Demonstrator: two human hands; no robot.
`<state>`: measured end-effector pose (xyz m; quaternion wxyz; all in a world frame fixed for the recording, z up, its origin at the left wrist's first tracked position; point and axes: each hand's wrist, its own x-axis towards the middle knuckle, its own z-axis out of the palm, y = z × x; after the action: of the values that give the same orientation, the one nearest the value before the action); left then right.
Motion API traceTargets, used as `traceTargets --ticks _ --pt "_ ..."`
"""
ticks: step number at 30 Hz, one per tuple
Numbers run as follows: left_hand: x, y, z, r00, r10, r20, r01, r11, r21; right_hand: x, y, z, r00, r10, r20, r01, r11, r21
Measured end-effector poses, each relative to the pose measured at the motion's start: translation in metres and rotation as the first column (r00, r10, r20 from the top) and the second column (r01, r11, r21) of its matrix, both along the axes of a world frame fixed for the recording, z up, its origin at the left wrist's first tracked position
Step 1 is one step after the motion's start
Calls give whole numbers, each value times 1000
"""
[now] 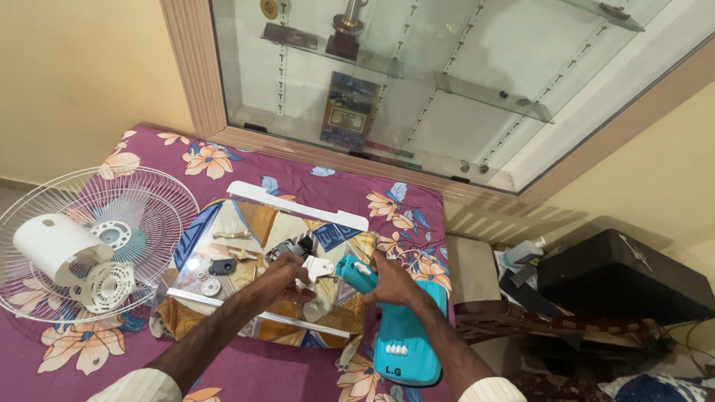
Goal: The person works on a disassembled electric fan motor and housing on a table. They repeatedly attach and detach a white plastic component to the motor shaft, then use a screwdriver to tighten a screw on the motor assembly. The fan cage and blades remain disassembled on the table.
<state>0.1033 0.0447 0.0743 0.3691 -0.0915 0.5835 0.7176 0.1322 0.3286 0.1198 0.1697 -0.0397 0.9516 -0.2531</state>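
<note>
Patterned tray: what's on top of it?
On the patterned tray: a dark motor part, small black piece, white washers. The left hand covers the tray's middle.

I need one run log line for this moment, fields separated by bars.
left hand: on white bracket | right hand: gripping teal fan base | small parts on clear sheet | fan grille at left

Two bare forearms come up from the bottom edge, each ending in a bare hand, the left hand (281,279) and the right hand (387,283). Both arms wear pale cream sleeves with fine ribbed stripes, pushed back near the elbows. No rings, watch or gloves show.
</note>
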Motion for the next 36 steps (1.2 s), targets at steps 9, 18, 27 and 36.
traceTargets --ticks 9,18,27,36 --pt "2 5 15 933 -262 -247 233 962 -139 -1 1 0 996 85 -31 -82 991 107" --pt "9 13 10 909 -179 -378 163 984 -74 10 -6 -1 991 107 -82 -100 991 91" --pt "12 22 -5 902 -75 -425 56 997 -56 14 -14 -1 993 51 -104 -55 998 -35" --pt "8 18 -6 904 -48 -425 -94 947 -307 13 -8 5 980 -55 -193 60 998 20"
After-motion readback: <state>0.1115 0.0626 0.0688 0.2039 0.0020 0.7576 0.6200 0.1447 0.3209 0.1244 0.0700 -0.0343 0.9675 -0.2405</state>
